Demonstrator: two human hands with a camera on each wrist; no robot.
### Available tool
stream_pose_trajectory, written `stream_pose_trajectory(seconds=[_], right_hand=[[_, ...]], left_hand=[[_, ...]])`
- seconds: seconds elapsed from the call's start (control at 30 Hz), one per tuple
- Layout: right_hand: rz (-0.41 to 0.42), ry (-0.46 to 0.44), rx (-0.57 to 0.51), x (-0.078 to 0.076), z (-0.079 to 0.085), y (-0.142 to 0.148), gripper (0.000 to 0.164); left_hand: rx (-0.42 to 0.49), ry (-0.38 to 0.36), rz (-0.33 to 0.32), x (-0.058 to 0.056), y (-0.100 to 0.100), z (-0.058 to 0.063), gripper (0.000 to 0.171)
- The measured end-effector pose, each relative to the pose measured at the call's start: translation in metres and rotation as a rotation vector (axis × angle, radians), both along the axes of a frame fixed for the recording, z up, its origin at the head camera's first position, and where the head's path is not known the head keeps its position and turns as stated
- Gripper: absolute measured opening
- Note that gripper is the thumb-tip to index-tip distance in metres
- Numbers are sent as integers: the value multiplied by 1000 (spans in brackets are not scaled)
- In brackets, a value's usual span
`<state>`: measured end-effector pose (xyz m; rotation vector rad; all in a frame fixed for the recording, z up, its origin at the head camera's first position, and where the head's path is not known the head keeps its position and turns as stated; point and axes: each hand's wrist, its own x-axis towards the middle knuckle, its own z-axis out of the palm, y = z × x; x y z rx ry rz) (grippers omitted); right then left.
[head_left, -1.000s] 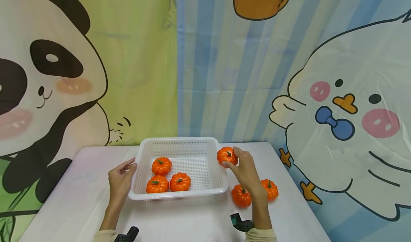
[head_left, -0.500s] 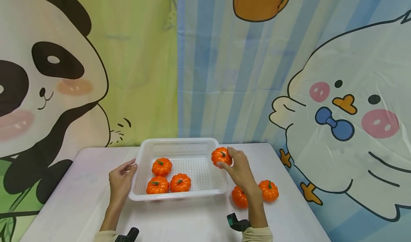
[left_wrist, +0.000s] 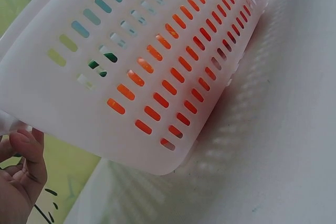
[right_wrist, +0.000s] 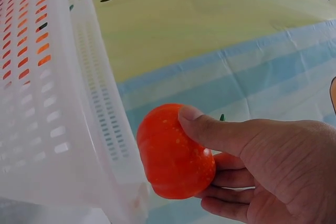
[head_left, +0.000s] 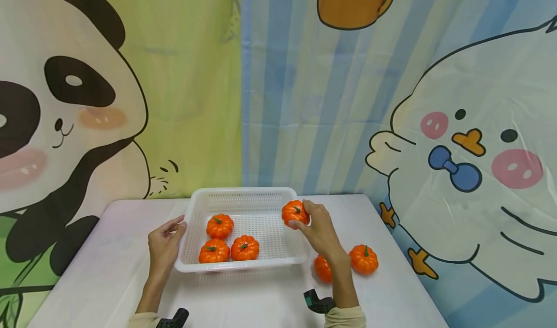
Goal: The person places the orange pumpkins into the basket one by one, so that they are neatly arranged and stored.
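In the head view my right hand (head_left: 321,231) holds a small orange toy pumpkin (head_left: 294,215) with a green stem, over the right part of a white plastic basket (head_left: 274,238). The right wrist view has this pumpkin (right_wrist: 173,153) between thumb and fingers, near the basket's slotted wall (right_wrist: 37,124). My left hand (head_left: 163,246) grips the basket's left rim; in the left wrist view its thumb and fingers (left_wrist: 29,153) bend at that rim. Inside the basket, three pumpkins sit together at the left: one behind (head_left: 219,227), two in front (head_left: 214,251) (head_left: 245,248).
Two more pumpkins lie on the white table (head_left: 243,301) right of the basket: one (head_left: 364,259) in full sight, the other (head_left: 323,270) partly hidden by my right forearm. A printed curtain (head_left: 278,100) hangs behind the table.
My right hand has moved left with its pumpkin, from beside the basket's right rim to over the basket's right part. My left hand stays at the left rim.
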<state>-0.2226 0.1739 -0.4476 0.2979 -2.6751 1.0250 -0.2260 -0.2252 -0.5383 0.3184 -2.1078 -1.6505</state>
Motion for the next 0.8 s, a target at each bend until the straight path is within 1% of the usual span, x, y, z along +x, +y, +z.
stream_pose_trajectory(seconds=[0.27,0.43,0.53,0.73,0.8], right_hand=[[15,-7,6,-2,-1,-7,67],[20,-6,13,-4,-2,-11,67],[33,1,8,-6,-3,-13,67],[67,10,0,-13,-8,-16,51],[70,6,3,-15,-10,-17,51]], left_hand=[[-8,-22,10,1,1,0,34],[-14,-8,0,1,1,0,35],[-22,-14,4,1,1,1,35],[-24,-28,9,1,1,2,35],[-23,-24,10,1,1,2,34]])
